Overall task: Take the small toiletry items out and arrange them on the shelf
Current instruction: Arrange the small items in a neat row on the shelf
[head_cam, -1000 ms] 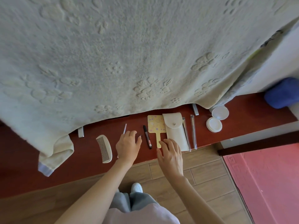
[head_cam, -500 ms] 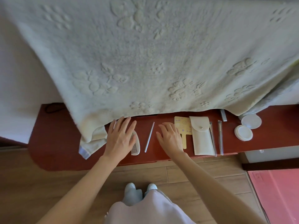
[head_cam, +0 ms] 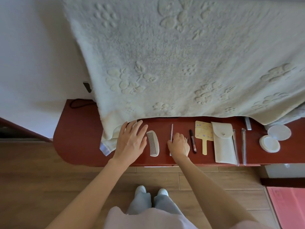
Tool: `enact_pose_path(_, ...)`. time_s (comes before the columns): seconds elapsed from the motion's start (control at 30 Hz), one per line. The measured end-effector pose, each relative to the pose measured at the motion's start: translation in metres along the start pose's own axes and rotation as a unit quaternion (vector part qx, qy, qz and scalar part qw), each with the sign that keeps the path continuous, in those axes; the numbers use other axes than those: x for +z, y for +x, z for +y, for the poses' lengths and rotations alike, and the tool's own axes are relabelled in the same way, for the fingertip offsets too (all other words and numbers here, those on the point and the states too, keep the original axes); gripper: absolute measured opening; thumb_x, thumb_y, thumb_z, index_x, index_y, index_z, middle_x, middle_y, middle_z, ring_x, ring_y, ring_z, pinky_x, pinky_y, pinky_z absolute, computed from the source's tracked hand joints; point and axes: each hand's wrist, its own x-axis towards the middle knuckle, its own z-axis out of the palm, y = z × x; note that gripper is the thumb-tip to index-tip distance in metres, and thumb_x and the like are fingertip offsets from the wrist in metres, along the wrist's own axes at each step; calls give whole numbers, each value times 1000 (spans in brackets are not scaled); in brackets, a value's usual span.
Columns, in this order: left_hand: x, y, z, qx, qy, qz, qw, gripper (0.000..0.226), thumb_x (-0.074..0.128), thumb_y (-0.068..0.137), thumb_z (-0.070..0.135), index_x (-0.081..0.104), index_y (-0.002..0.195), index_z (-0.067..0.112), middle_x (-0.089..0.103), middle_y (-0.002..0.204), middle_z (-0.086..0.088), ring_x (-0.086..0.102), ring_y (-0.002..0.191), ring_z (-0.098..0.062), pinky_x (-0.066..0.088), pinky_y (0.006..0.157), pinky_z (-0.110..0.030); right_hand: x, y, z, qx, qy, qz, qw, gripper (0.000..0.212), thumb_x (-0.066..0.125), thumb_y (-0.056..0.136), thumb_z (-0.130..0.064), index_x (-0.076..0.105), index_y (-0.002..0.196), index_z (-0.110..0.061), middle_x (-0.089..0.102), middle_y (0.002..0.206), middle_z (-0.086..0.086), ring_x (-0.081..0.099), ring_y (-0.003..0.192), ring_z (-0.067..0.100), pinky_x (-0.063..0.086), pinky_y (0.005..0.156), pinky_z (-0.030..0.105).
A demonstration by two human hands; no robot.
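A row of small toiletry items lies along the dark red shelf (head_cam: 79, 142). From the person's left: a white comb (head_cam: 153, 143), a thin pale stick (head_cam: 171, 133), a dark pen-like stick (head_cam: 192, 140), a yellow paddle-shaped hand mirror (head_cam: 204, 134), a white snap pouch (head_cam: 223, 144), two slim clear-sleeved tools (head_cam: 243, 144) lying parallel just beside the pouch, and a round white jar (head_cam: 269, 143) with its lid (head_cam: 279, 132) touching it at the back.

The right hand (head_cam: 179, 143) rests curled on the shelf between the thin stick and the dark one, fingers bent under, thumb side against the thin stick; a small dark end shows at its knuckles (whether the fingers actually hold it I cannot tell). The left hand (head_cam: 131, 140) is spread flat with fingers extended, empty, just left of the comb, its fingertips at the hanging edge of a large cream towel (head_cam: 181, 63) embossed with flowers, which drapes down over the back of the shelf.

Below, wood-look floor (head_cam: 33, 187), the person's pale shoes (head_cam: 140, 190) and, at far right, a pink mat (head_cam: 288, 205).
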Motion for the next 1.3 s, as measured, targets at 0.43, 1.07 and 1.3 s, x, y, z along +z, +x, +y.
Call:
enact_pose_path(0.43, -25, 20, 11, 41, -72, 31, 996, 40, 75, 76, 16, 67, 115, 9, 65, 108, -7, 63, 97, -27, 50, 90, -46, -80, -22, 21, -170, 43, 115, 978, 7, 60, 81, -18, 66, 85, -17, 65, 79, -3, 60, 77, 21, 37, 55, 29)
enact_pose_path(1.07, -93, 83, 55, 157, -119, 184, 963, 16, 61, 87, 20, 74, 82, 12, 61, 71, 0, 56, 61, -19, 49, 53, -29, -204, -66, 17, -406, 6, 330, 852, 16, 56, 83, -22, 71, 82, -17, 67, 74, -7, 62, 68, 14, 50, 60, 28)
enact_pose_path(1.3, -102, 79, 48, 137, -103, 189, 967, 16, 64, 85, 23, 75, 76, 17, 59, 63, 6, 54, 58, -15, 39, 50, -21, -206, -59, 11, -474, -6, 339, 813, 18, 62, 91, -27, 70, 81, -15, 64, 74, -4, 59, 67, 16, 47, 55, 28)
